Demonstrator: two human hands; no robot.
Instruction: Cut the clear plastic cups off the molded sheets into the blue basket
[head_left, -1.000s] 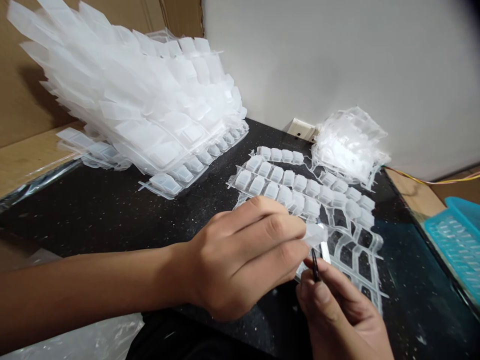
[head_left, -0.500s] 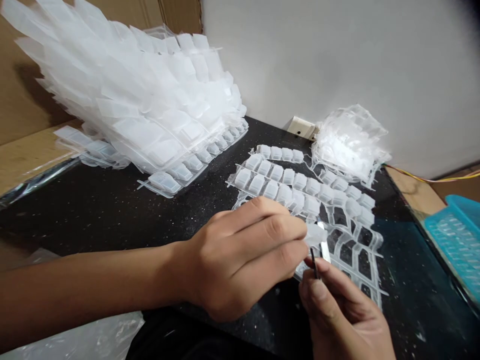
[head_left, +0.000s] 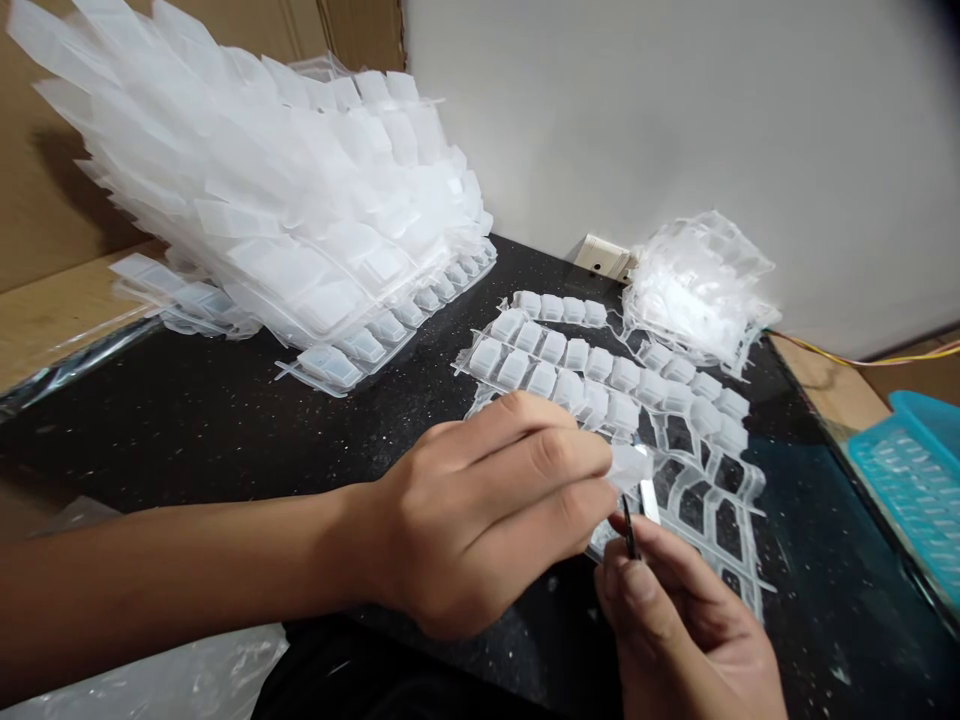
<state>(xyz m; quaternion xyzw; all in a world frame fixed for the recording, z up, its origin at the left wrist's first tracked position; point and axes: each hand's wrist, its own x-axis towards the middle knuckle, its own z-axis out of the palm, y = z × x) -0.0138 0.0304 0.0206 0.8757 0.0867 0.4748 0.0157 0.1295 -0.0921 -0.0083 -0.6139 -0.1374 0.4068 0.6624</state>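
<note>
My left hand (head_left: pixel 502 510) is closed, with its fingertips on a small translucent white piece (head_left: pixel 631 468) that sticks out past them. My right hand (head_left: pixel 686 620) pinches a thin dark and silver tool (head_left: pixel 632 530), whose tip is close to that piece; what kind of tool it is cannot be made out. Beyond and beneath the hands lies a translucent sheet of pieces (head_left: pixel 553 347) in rows. Its near right part is an open frame (head_left: pixel 731 525) with gaps. My left hand hides part of the sheet.
A tall stack of translucent sheets (head_left: pixel 300 210) stands at the back left of the black table (head_left: pixel 360 440). Crumpled clear frames (head_left: pixel 697 290) lie by a socket (head_left: pixel 600 256) at the wall. A blue basket (head_left: pixel 911 470) is at the right edge.
My right hand has shifted very slightly to the left with the tool. My left hand and the sheets look nearly unchanged.
</note>
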